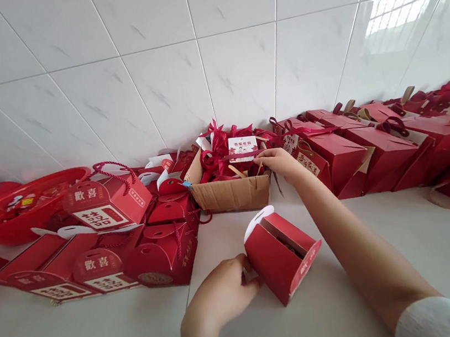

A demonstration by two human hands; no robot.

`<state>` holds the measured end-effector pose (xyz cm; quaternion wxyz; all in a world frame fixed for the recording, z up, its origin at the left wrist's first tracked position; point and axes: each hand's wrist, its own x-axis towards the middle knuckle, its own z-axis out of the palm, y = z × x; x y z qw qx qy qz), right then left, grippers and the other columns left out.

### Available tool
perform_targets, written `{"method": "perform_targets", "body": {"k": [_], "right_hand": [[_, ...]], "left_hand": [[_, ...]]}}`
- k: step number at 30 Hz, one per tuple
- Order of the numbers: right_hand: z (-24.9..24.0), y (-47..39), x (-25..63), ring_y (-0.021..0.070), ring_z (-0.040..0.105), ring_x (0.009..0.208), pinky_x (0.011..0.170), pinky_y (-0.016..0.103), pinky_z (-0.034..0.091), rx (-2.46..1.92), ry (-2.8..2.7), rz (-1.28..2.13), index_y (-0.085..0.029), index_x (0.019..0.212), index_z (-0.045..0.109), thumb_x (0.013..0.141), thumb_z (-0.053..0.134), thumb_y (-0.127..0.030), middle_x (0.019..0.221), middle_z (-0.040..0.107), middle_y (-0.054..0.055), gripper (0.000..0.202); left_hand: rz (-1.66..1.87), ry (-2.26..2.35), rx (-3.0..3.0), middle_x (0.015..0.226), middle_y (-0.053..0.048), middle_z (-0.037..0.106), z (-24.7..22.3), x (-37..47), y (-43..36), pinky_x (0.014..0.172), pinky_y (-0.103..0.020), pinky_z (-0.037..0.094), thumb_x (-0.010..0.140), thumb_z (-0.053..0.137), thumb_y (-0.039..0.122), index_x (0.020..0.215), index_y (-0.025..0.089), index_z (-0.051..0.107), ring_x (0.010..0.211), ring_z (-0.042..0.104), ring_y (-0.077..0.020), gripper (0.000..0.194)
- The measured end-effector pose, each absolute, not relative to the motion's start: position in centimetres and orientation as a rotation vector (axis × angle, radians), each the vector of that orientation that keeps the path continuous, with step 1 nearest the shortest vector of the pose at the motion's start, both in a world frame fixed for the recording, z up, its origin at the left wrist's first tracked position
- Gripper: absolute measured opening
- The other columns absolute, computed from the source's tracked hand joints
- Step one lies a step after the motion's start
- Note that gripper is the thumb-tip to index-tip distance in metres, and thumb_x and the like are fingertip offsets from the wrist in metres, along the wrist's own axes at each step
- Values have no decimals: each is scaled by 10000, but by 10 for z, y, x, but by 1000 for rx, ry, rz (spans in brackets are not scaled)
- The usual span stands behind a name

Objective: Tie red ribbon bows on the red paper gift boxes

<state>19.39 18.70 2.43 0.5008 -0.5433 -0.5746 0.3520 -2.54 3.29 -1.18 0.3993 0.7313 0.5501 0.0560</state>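
Note:
A red gift box [273, 259] with its top slightly open stands tilted on the counter at the centre. My left hand [229, 288] is at its left side, fingers against the card. Behind it, against the tiled wall, is a cardboard carton [232, 195] filled with red ribbons [220, 149] and a white printed card [243, 148]. My right hand [276, 162] reaches to the carton's right edge, its fingers pinched on a ribbon near the card.
Red boxes with white labels [101, 216] are stacked at the left, beside a red plastic basin [39, 214] of small packets. Rows of closed red boxes with ribbon handles [340, 155] line the wall on the right.

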Motion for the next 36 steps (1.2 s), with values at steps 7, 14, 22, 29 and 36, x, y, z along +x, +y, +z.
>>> {"method": "perform_targets", "body": {"k": [7, 14, 22, 29, 36], "right_hand": [[67, 142, 204, 122, 492, 618, 606, 275, 391, -1178, -1367, 713, -165, 750, 680, 724, 669, -366, 655, 577, 8, 203], [100, 76, 210, 182, 607, 847, 757, 322, 483, -806, -1338, 509, -233, 796, 622, 837, 580, -326, 829, 606, 25, 110], [114, -9, 213, 146, 457, 470, 420, 293, 393, -717, -1434, 763, -293, 802, 639, 874, 592, -288, 531, 491, -2, 85], [105, -37, 203, 118, 564, 511, 448, 250, 474, -821, -1937, 1021, -257, 798, 661, 799, 678, -252, 612, 613, -12, 18], [102, -26, 204, 82, 435, 500, 434, 198, 365, -929, -2182, 908, -219, 781, 651, 784, 679, -258, 575, 522, -36, 48]], "left_hand": [[134, 1396, 1848, 950, -55, 707, -13, -27, 33, 683, -268, 451, 808, 519, 405, 1007, 225, 660, 810, 647, -219, 303], [112, 1461, 1907, 879, -50, 684, -6, -25, 31, 627, -255, 412, 806, 517, 379, 923, 216, 640, 752, 625, -201, 235], [653, 1490, 2082, 738, 6, 590, 35, -18, 0, 650, -254, 399, 905, 401, 327, 806, 222, 504, 688, 544, -151, 178], [1222, 978, 1735, 1200, -64, 569, 50, 16, -40, 935, -306, 418, 890, 452, 490, 1178, 255, 511, 1108, 512, -223, 377], [927, 772, 1533, 560, 2, 436, 52, 12, -33, 529, -242, 351, 869, 494, 515, 620, 165, 538, 550, 406, -110, 432]]}}
